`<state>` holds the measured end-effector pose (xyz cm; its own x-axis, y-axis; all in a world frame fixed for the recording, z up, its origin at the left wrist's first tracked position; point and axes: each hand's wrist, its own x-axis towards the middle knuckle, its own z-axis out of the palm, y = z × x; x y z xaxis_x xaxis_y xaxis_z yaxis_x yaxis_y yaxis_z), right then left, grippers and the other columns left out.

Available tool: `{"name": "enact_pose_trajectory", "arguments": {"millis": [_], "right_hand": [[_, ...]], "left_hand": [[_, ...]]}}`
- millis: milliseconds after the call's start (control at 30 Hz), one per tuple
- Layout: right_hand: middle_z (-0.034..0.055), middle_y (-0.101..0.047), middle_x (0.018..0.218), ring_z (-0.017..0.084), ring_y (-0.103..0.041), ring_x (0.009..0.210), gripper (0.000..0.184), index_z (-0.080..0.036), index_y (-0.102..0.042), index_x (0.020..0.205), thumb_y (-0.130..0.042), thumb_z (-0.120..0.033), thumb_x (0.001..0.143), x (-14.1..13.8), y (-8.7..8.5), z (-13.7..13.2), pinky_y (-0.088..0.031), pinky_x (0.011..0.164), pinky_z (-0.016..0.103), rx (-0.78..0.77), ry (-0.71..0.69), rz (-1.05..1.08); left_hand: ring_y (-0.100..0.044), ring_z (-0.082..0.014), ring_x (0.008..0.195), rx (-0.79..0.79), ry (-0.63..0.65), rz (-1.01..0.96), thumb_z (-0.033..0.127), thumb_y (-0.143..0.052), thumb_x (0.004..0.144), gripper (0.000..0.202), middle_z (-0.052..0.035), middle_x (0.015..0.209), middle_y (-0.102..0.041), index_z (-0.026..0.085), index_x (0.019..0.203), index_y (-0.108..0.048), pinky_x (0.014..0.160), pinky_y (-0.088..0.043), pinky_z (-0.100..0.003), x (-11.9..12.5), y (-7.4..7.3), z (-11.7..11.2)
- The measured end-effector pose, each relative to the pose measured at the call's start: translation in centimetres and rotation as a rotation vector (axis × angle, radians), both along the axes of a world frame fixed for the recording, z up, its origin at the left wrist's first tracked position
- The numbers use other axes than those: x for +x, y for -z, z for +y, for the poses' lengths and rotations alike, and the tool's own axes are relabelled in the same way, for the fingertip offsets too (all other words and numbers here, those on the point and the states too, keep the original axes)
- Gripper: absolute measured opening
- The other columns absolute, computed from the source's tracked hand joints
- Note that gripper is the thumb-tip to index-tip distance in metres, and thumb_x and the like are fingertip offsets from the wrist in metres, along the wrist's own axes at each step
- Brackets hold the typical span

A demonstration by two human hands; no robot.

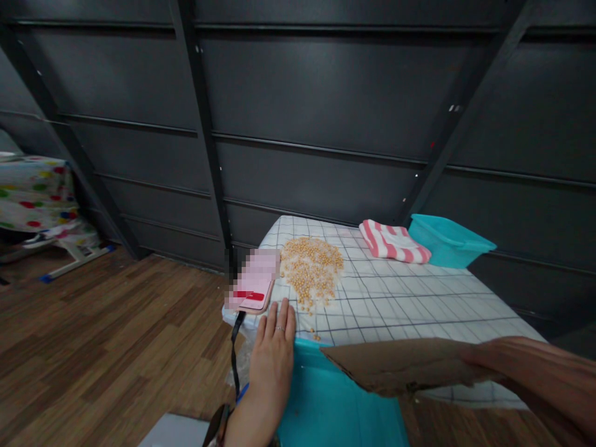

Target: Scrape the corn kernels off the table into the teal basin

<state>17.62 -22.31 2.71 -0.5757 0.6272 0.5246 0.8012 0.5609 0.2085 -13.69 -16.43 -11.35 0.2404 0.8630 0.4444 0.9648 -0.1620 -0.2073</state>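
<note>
My left hand (pixel 274 347) lies with its fingers stretched out at the table's near edge, beside the rim of a teal plastic bin (pixel 339 403). A ring shows on one finger. At the lower right, my right hand (pixel 516 366) grips a piece of brown cardboard (pixel 410 363), held above the bin and the table edge. Beyond my left fingertips spreads a pile of yellow beans (pixel 310 270), which look like soybeans, with small whitish grains among them. A few beans (pixel 315 336) lie close to the bin's rim. The inside of the bin is partly hidden by the cardboard.
A pink phone (pixel 254 282) lies at the left edge of the checked tablecloth (pixel 395 298). At the back right are a folded pink-striped towel (pixel 393 241) and a smaller teal container (pixel 447 242). A dark panelled wall (pixel 316 87) stands behind the table.
</note>
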Motion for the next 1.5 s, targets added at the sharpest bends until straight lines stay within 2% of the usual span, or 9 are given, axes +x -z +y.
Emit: {"name": "enact_pose_trajectory", "arguments": {"millis": [267,433,667,967,1100,1267,1500], "right_hand": [[-0.0036,-0.070,0.080,0.014,-0.067,0.070,0.041,-0.031,-0.053,0.102,-0.034,-0.006,0.075,-0.5,-1.3,1.3,-0.055,0.066,0.022,0.044,-0.151,-0.077],[-0.0020,-0.070,0.078,0.014,-0.066,0.066,0.043,-0.028,-0.053,0.103,-0.034,-0.005,0.073,-0.3,-1.1,1.7,-0.055,0.064,0.020,0.069,-0.206,-0.137],[-0.0002,-0.070,0.080,0.016,-0.067,0.069,0.045,-0.028,-0.057,0.102,-0.033,-0.003,0.072,0.3,-0.3,1.9,-0.056,0.063,0.024,0.113,-0.115,-0.145],[-0.0008,-0.070,0.076,0.014,-0.067,0.064,0.040,-0.026,-0.057,0.099,-0.033,-0.004,0.075,-1.1,-1.5,1.9,-0.055,0.060,0.021,0.143,-0.150,-0.122],[-0.0023,-0.070,0.073,0.014,-0.066,0.061,0.038,-0.025,-0.059,0.094,-0.035,-0.004,0.073,-1.7,-1.8,2.2,-0.055,0.057,0.020,0.134,-0.165,-0.116],[-0.0010,-0.070,0.076,0.015,-0.067,0.063,0.040,-0.026,-0.059,0.096,-0.032,-0.004,0.074,-1.1,-1.3,1.9,-0.056,0.060,0.021,0.125,-0.152,-0.113],[0.0006,-0.070,0.078,0.014,-0.067,0.068,0.041,-0.025,-0.058,0.099,-0.032,-0.003,0.075,-0.5,-0.7,1.7,-0.055,0.065,0.021,0.110,-0.152,-0.139]], "left_hand": [[-0.048,-0.0206,0.123,-0.002,0.004,-0.011,-0.001,-0.027,0.078,0.058,-0.0072,0.134,-0.054,0.018,0.128,-0.049,0.095,-0.046,-0.037,0.0,-0.1,-0.1],[-0.043,-0.0206,0.127,-0.015,0.010,-0.047,0.001,-0.029,0.078,0.059,-0.0083,0.138,-0.050,0.020,0.133,-0.041,0.100,-0.042,-0.039,-0.1,0.3,-0.1],[-0.048,-0.0214,0.123,-0.030,-0.020,-0.018,-0.002,-0.027,0.076,0.059,-0.0075,0.134,-0.053,0.017,0.127,-0.050,0.096,-0.046,-0.038,0.2,-0.2,-0.1],[-0.045,-0.0202,0.126,-0.050,-0.018,-0.031,-0.002,-0.025,0.076,0.063,-0.0067,0.136,-0.050,0.020,0.132,-0.043,0.097,-0.045,-0.040,0.2,-0.4,-0.2],[-0.047,-0.0200,0.124,-0.047,-0.012,-0.019,-0.002,-0.026,0.076,0.061,-0.0059,0.135,-0.052,0.021,0.130,-0.046,0.096,-0.046,-0.038,0.1,-0.6,-0.3],[-0.046,-0.0206,0.125,-0.052,-0.007,-0.031,-0.002,-0.027,0.077,0.060,-0.0081,0.136,-0.050,0.020,0.130,-0.045,0.097,-0.045,-0.040,0.1,-0.6,-0.3],[-0.049,-0.0200,0.122,-0.049,-0.023,0.005,-0.004,-0.026,0.076,0.060,-0.0071,0.134,-0.053,0.018,0.126,-0.051,0.095,-0.047,-0.036,0.3,-1.1,-0.4]]}}
